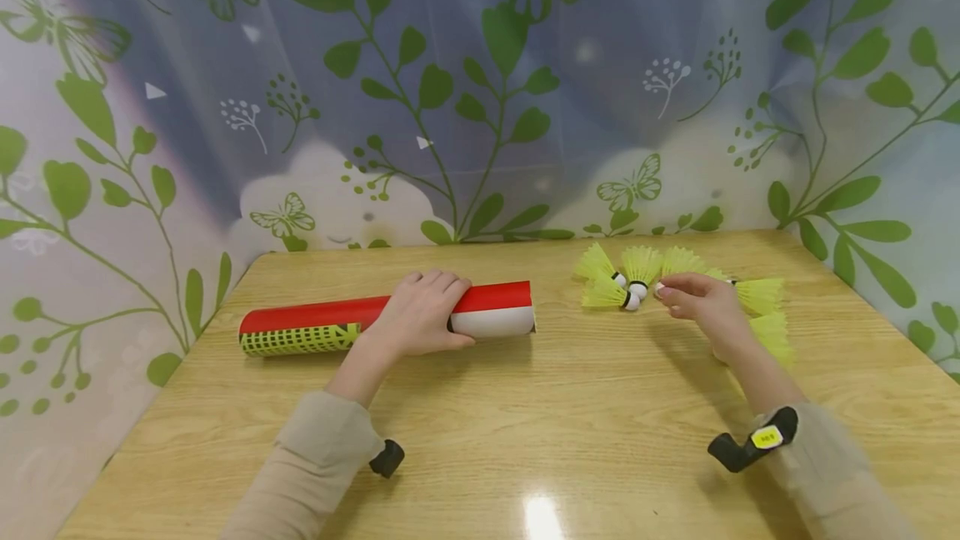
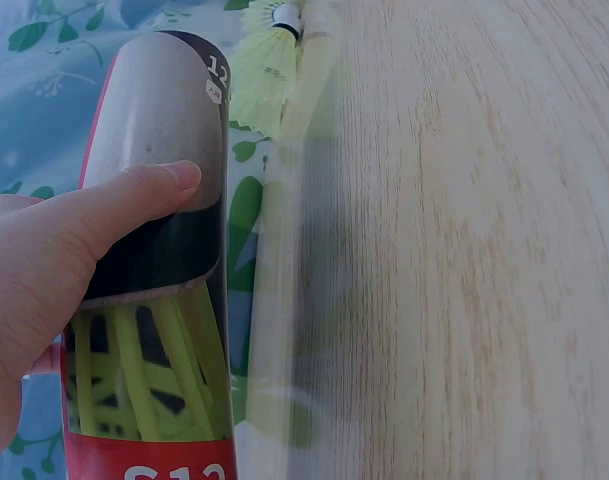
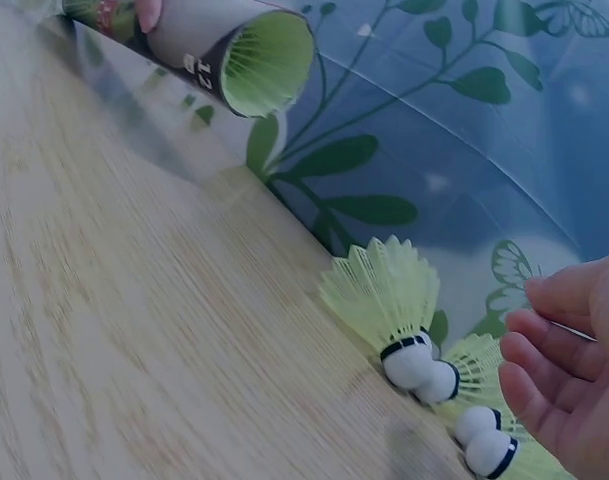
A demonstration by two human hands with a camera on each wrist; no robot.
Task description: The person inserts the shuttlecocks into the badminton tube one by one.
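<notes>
My left hand [image 1: 420, 315] grips a red, white and yellow-green shuttlecock tube [image 1: 300, 323] lying on the table. In the left wrist view its thumb presses along the tube's grey-white band [image 2: 164, 120]. The right wrist view shows the tube's open end [image 3: 269, 65], with a yellow-green skirt inside. My right hand [image 1: 705, 307] is over a cluster of yellow shuttlecocks [image 1: 641, 265] with white corks, its fingertips close to one cork. In the right wrist view its fingers are loosely bent with nothing seen between them; the hand hides some of the shuttlecocks.
More yellow shuttlecocks [image 1: 761, 294] lie right of and behind my right hand. The wooden table [image 1: 525, 423] backs onto a leaf-and-butterfly curtain [image 1: 480, 107], which also hangs along both sides. A dark camera mount [image 1: 750, 444] sits on my right wrist.
</notes>
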